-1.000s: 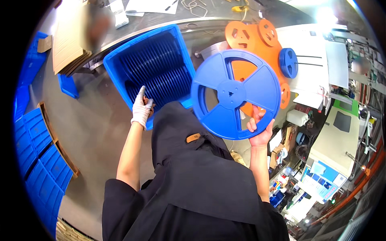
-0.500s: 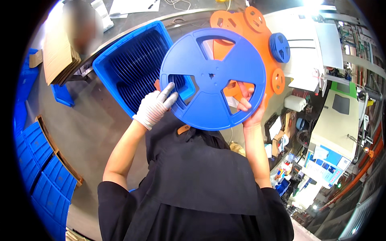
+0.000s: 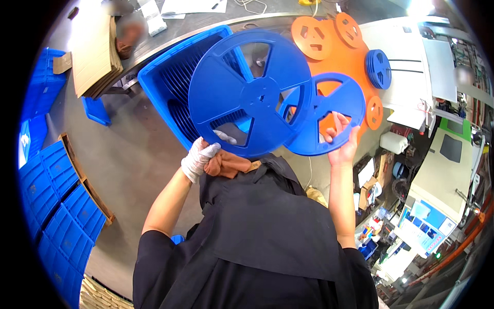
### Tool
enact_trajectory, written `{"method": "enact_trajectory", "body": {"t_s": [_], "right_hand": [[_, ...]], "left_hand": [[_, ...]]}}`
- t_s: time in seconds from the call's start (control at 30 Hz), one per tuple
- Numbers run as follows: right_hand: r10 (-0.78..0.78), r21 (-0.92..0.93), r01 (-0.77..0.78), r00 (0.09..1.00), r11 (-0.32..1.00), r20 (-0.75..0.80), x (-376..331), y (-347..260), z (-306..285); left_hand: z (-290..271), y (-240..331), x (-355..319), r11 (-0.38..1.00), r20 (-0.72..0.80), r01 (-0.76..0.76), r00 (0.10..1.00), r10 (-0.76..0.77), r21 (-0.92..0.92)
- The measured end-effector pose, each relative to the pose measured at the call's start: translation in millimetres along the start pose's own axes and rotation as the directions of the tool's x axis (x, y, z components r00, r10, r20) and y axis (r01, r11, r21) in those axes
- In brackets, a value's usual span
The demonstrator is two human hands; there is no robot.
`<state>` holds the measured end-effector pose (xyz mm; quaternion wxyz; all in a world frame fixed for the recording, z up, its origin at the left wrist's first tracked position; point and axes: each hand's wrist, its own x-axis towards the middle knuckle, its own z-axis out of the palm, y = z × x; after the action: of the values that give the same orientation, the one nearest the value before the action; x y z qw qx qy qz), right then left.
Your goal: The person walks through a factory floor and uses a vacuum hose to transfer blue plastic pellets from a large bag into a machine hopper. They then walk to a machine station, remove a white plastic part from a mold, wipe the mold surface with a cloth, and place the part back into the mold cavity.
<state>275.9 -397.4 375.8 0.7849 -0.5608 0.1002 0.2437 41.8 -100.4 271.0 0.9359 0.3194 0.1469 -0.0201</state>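
My left hand (image 3: 198, 159), in a white glove, grips the lower left rim of a large blue slotted reel disc (image 3: 252, 95). A brown cloth (image 3: 226, 164) is bunched at the same hand, below the disc. Bare, my right hand (image 3: 340, 144) holds a second blue reel disc (image 3: 323, 104) by its right side, with fingers through a cut-out. The left disc overlaps the right one and hides part of it. Behind them at left stands a blue crate (image 3: 157, 95) filled with a row of upright discs.
An orange lobed table (image 3: 334, 56) beyond the discs carries orange round plates (image 3: 312, 38) and a stack of blue discs (image 3: 378, 69). Cardboard sheets (image 3: 92, 56) stand at far left. Blue bins (image 3: 62, 216) line the lower left, and a beige machine (image 3: 437, 170) the right.
One blue disc was visible between my hands; now two show, partly apart, one in each hand. My left hand has closed on a rim, and the brown cloth has come into plain view.
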Motion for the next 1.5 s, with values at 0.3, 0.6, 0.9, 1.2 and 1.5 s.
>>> {"method": "enact_trajectory", "body": {"t_s": [0.3,0.6,0.9,1.2,1.5], "right_hand": [[0.090,0.172,-0.081,0.995,0.982,-0.045,8.4,26.3,-6.6],[0.140,0.128,-0.134,0.989,0.983,-0.039,19.0,36.2,-1.4],[0.165,0.132,-0.158,0.985,0.979,-0.043,15.4,40.8,-6.0],[0.177,0.129,-0.164,0.980,0.978,-0.089,8.4,40.1,-6.2],[0.175,0.127,-0.160,0.977,0.979,-0.118,-0.9,37.9,-0.7]], "left_hand": [[-34.8,-19.5,-20.1,0.919,-0.135,0.035,0.986,-0.095,-0.392],[-52.7,-19.7,-43.0,0.919,-0.321,-0.070,0.945,-0.064,-0.389],[-147.1,-50.1,-53.4,0.994,-0.826,0.007,0.557,0.090,0.113],[-192.7,-42.0,2.8,0.851,-0.911,0.388,0.347,0.221,0.354],[-261.8,-74.4,37.1,0.822,-0.880,0.458,0.464,0.104,0.339]]}}
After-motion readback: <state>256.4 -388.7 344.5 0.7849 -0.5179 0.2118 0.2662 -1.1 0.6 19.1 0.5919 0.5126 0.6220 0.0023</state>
